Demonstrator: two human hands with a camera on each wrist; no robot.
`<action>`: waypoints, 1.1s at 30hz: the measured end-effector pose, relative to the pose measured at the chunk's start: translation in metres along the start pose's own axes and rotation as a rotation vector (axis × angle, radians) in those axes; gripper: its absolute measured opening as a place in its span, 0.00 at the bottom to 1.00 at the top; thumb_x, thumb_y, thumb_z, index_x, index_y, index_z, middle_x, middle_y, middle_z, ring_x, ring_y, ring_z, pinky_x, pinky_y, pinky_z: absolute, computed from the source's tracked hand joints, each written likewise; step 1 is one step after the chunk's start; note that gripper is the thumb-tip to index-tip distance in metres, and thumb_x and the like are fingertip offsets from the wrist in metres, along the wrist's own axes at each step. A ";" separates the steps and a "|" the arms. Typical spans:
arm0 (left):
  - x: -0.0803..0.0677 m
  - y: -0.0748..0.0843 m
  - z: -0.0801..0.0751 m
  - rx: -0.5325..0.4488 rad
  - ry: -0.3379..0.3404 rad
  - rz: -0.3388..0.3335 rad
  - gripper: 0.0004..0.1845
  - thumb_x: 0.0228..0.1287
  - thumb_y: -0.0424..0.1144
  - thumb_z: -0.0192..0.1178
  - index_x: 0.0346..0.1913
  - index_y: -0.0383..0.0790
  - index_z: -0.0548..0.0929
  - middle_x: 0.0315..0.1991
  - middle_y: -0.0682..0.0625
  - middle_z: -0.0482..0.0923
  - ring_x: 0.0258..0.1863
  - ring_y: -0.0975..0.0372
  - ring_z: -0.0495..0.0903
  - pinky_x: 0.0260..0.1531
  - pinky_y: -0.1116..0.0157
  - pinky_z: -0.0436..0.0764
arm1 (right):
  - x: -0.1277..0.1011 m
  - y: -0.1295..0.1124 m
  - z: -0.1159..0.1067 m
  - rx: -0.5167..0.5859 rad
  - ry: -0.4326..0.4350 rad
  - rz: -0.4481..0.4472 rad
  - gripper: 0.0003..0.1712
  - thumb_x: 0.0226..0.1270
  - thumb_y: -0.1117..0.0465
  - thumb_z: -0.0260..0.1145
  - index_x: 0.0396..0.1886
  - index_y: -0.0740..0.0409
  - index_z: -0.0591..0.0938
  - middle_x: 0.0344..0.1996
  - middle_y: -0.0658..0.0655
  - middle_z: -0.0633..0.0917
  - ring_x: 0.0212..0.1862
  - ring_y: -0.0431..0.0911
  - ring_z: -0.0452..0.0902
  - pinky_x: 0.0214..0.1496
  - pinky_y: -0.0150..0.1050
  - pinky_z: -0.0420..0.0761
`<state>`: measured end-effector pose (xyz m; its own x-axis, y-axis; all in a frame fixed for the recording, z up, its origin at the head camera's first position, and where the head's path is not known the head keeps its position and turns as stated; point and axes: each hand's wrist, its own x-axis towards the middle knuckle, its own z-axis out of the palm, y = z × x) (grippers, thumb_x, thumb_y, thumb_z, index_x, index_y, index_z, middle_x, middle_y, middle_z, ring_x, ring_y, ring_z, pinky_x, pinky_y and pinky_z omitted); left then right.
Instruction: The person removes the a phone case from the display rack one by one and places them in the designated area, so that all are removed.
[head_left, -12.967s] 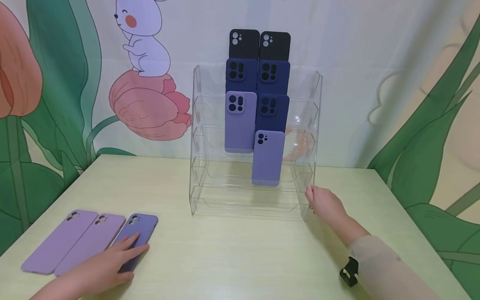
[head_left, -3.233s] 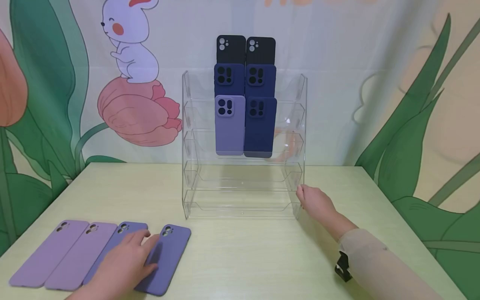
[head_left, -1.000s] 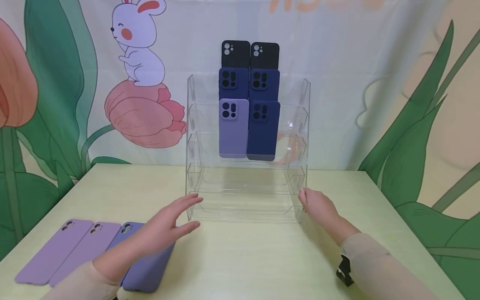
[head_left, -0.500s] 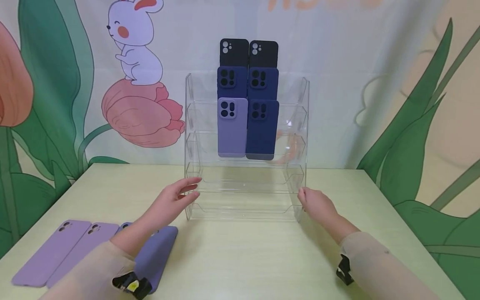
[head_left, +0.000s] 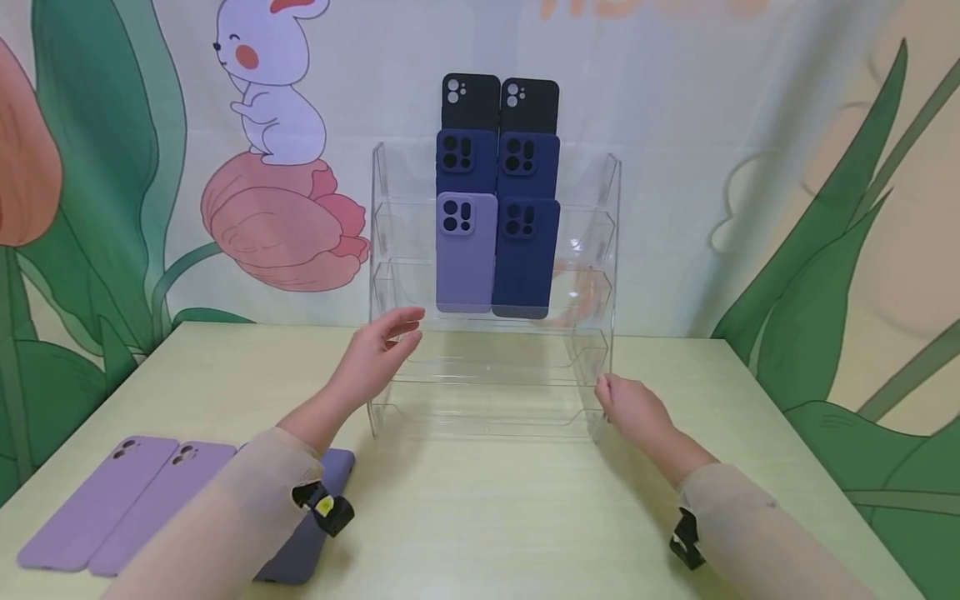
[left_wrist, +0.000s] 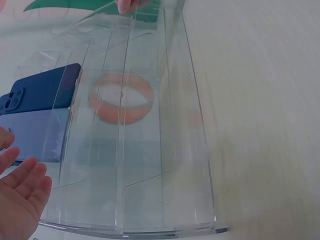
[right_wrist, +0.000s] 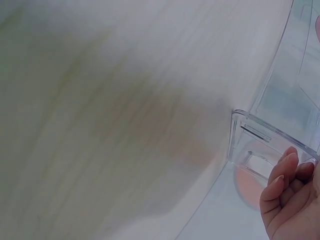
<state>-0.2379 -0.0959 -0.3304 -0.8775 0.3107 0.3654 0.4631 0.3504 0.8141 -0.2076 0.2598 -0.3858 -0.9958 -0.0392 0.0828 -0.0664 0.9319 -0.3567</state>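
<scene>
The work looks partway along, with the phone cases split between two places. Six stand in the clear rack [head_left: 611, 187] in three rows — two black cases [head_left: 470, 104] at the top, three dark blue cases [head_left: 527, 271] making up the middle pair and the right half of the lowest row, and a lilac case [head_left: 465, 275] beside the lowest dark blue one. On the tabletop [head_left: 465, 533], off to the left, two pale purple cases [head_left: 97, 508] lie flat side by side, with a bluish-purple case [head_left: 296, 558] partly hidden under the left sleeve [head_left: 225, 517]; whether more lie behind that sleeve I cannot tell for sure. The left grip [head_left: 371, 358], a bare hand, carries nothing: its fingers are relaxed and the thumb stands apart, just below the lilac case, though contact is not clear. The right grip [head_left: 636, 408] is curled round the rack's side edge, presumably to steady it. An unladen hand so near a racked case suggests that cases are coming off; on that reading, those lying flat are done and the six in the rack are left.
</scene>
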 end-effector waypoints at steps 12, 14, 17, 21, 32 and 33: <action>0.022 0.004 0.002 -0.075 0.038 -0.021 0.19 0.69 0.34 0.52 0.60 0.33 0.72 0.59 0.41 0.72 0.58 0.53 0.73 0.55 0.58 0.72 | 0.000 0.000 -0.001 0.012 0.012 -0.008 0.21 0.72 0.57 0.36 0.19 0.57 0.65 0.15 0.53 0.72 0.18 0.46 0.62 0.25 0.38 0.62; 0.026 0.006 -0.001 -0.066 0.032 -0.022 0.19 0.69 0.33 0.51 0.61 0.33 0.71 0.60 0.41 0.71 0.58 0.53 0.72 0.55 0.58 0.72 | 0.000 0.000 -0.001 0.015 0.009 -0.011 0.20 0.72 0.57 0.36 0.19 0.57 0.65 0.15 0.52 0.72 0.18 0.46 0.62 0.25 0.38 0.62; 0.032 0.009 -0.005 -0.052 0.035 -0.022 0.19 0.70 0.34 0.51 0.62 0.34 0.70 0.60 0.41 0.70 0.59 0.53 0.72 0.56 0.58 0.71 | 0.000 0.000 0.000 0.018 0.006 -0.012 0.20 0.72 0.58 0.36 0.19 0.57 0.65 0.15 0.52 0.73 0.18 0.45 0.61 0.25 0.38 0.61; 0.040 0.012 -0.006 -0.074 0.054 -0.023 0.20 0.70 0.35 0.51 0.62 0.34 0.69 0.60 0.40 0.70 0.58 0.52 0.72 0.57 0.57 0.70 | 0.000 0.001 0.000 0.013 0.007 -0.005 0.21 0.72 0.57 0.36 0.20 0.57 0.66 0.15 0.52 0.72 0.18 0.46 0.61 0.24 0.38 0.62; 0.055 0.016 0.006 -0.205 0.117 -0.067 0.22 0.69 0.33 0.50 0.64 0.32 0.67 0.60 0.36 0.70 0.59 0.50 0.71 0.56 0.58 0.70 | 0.000 0.002 0.001 0.026 -0.003 -0.004 0.21 0.72 0.57 0.36 0.20 0.57 0.66 0.16 0.52 0.73 0.19 0.45 0.63 0.25 0.38 0.63; 0.054 0.021 0.006 -0.211 0.115 -0.077 0.22 0.69 0.32 0.50 0.65 0.31 0.66 0.60 0.36 0.69 0.60 0.50 0.70 0.58 0.58 0.69 | 0.001 0.002 0.001 0.027 -0.003 -0.002 0.21 0.72 0.57 0.36 0.20 0.57 0.66 0.16 0.52 0.73 0.18 0.46 0.63 0.25 0.38 0.63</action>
<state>-0.2749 -0.0662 -0.2967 -0.9231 0.1831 0.3380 0.3688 0.1733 0.9132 -0.2083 0.2610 -0.3877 -0.9958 -0.0426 0.0809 -0.0705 0.9216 -0.3816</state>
